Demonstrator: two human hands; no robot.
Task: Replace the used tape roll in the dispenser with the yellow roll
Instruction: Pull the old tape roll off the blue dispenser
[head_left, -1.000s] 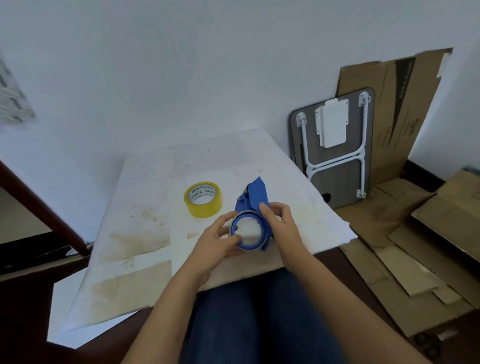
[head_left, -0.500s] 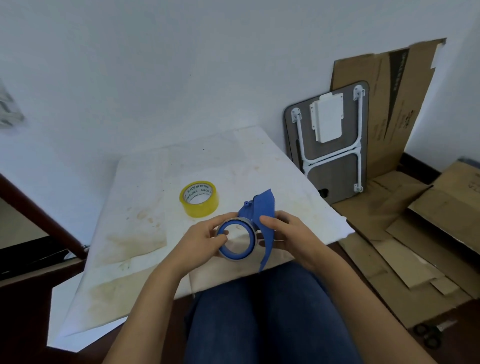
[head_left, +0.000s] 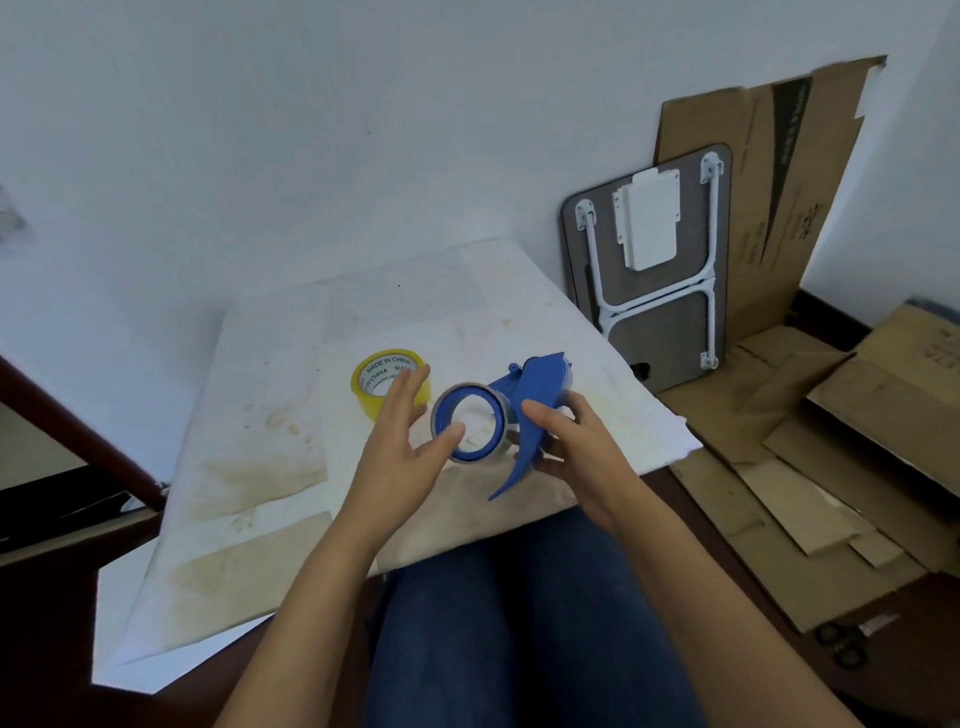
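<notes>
Head view: we held the blue plastic tape dispenser (head_left: 524, 415) in our right hand (head_left: 576, 441); left hand (head_left: 400, 447) spread open, thumb touching its ring, round yellow tape roll (head_left: 387, 382) just beyond.

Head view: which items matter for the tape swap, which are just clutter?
Job:
blue dispenser, in right hand
used roll on dispenser
yellow roll
left hand

Clutter:
folded table
cardboard
scissors

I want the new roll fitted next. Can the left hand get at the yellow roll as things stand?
Probably yes. The left hand is open, its fingertips already over the yellow roll, which lies alone on the table with nothing between them.
</notes>
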